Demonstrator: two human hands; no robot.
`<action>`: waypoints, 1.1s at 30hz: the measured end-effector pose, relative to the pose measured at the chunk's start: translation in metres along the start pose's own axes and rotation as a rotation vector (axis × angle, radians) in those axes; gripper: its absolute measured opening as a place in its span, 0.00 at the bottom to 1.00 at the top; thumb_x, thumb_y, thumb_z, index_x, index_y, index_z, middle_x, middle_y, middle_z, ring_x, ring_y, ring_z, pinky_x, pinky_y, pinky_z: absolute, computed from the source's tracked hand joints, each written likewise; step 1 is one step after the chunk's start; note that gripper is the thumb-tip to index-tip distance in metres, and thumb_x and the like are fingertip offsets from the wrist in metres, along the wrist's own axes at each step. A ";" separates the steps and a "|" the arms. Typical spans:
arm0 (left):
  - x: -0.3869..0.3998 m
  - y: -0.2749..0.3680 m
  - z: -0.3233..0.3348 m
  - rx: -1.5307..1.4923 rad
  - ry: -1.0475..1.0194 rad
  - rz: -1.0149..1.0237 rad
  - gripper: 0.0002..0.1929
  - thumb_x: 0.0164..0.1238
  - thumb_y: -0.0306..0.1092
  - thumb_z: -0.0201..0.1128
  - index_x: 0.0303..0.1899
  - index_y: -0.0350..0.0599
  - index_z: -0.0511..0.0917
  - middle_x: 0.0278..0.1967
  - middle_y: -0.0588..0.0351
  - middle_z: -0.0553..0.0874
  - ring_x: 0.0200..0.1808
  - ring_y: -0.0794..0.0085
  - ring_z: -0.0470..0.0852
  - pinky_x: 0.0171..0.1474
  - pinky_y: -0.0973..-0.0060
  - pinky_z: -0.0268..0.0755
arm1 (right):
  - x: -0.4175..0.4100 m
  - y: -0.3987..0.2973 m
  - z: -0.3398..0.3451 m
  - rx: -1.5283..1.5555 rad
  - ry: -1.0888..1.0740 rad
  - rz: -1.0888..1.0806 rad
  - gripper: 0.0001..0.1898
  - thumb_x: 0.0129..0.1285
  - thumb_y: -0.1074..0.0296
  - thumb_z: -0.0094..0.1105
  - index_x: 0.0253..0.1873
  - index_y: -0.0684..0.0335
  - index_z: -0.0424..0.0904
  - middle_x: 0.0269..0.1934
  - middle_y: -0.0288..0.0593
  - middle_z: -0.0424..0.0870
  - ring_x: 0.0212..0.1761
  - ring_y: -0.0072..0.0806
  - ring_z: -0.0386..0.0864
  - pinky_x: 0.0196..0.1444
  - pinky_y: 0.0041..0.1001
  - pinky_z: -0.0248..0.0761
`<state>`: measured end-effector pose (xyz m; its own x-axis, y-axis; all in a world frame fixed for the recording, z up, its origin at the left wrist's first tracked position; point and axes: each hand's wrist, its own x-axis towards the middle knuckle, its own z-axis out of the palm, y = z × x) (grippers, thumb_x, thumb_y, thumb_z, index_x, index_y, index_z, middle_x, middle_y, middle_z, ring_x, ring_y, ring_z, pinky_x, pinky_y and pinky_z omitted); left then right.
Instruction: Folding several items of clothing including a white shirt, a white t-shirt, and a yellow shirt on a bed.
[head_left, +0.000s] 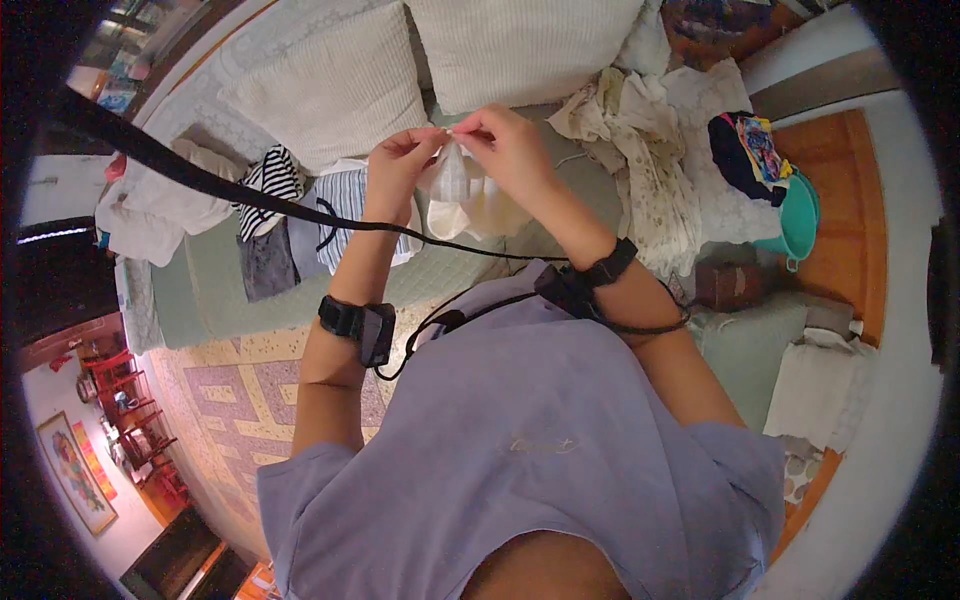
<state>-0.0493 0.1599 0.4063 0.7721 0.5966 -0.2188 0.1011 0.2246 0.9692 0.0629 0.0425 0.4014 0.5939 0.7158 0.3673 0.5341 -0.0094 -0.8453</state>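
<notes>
My left hand (401, 161) and my right hand (506, 150) meet over a sofa seat, fingertips pinching the top edge of a small white cloth item (451, 176), possibly a sock. It hangs down between them. Below it lie pale cream fabric pieces (491, 214) on the green seat cover. Left of my left hand lie a blue-and-white striped garment (343, 196), a dark grey folded cloth (266, 262) and a black-and-white striped garment (271, 180). Right of my right hand, a crumpled cream patterned cloth (651, 165) drapes over the seat.
Two ribbed white cushions (337, 86) lean on the backrest. At the right are a teal plastic basin (801, 221), dark and multicoloured clothing (750, 154) and a brown box (727, 286). A black cable (300, 206) crosses above my left forearm. Straps with devices circle both arms.
</notes>
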 end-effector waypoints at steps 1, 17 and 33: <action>0.000 -0.001 0.000 0.004 -0.004 0.011 0.10 0.61 0.34 0.60 0.39 0.38 0.80 0.33 0.61 0.83 0.33 0.80 0.78 0.37 0.84 0.69 | 0.000 0.000 0.000 0.000 0.001 0.000 0.05 0.55 0.74 0.61 0.36 0.66 0.78 0.31 0.41 0.79 0.30 0.26 0.78 0.34 0.23 0.72; -0.001 0.004 0.002 0.210 -0.040 0.226 0.09 0.58 0.27 0.63 0.39 0.32 0.80 0.34 0.56 0.84 0.37 0.80 0.80 0.43 0.84 0.72 | -0.005 0.002 0.003 -0.011 0.055 -0.015 0.04 0.53 0.75 0.60 0.33 0.68 0.78 0.30 0.42 0.78 0.30 0.28 0.80 0.34 0.23 0.74; -0.005 0.006 0.006 0.954 0.091 0.754 0.08 0.53 0.29 0.65 0.36 0.43 0.80 0.34 0.54 0.84 0.35 0.68 0.84 0.37 0.77 0.75 | -0.002 0.014 0.009 0.256 -0.017 0.211 0.08 0.56 0.73 0.60 0.41 0.67 0.80 0.32 0.37 0.83 0.32 0.16 0.76 0.37 0.19 0.71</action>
<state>-0.0489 0.1539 0.4135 0.7934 0.3929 0.4649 0.0957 -0.8348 0.5422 0.0633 0.0470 0.3853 0.6641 0.7284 0.1688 0.2302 0.0156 -0.9730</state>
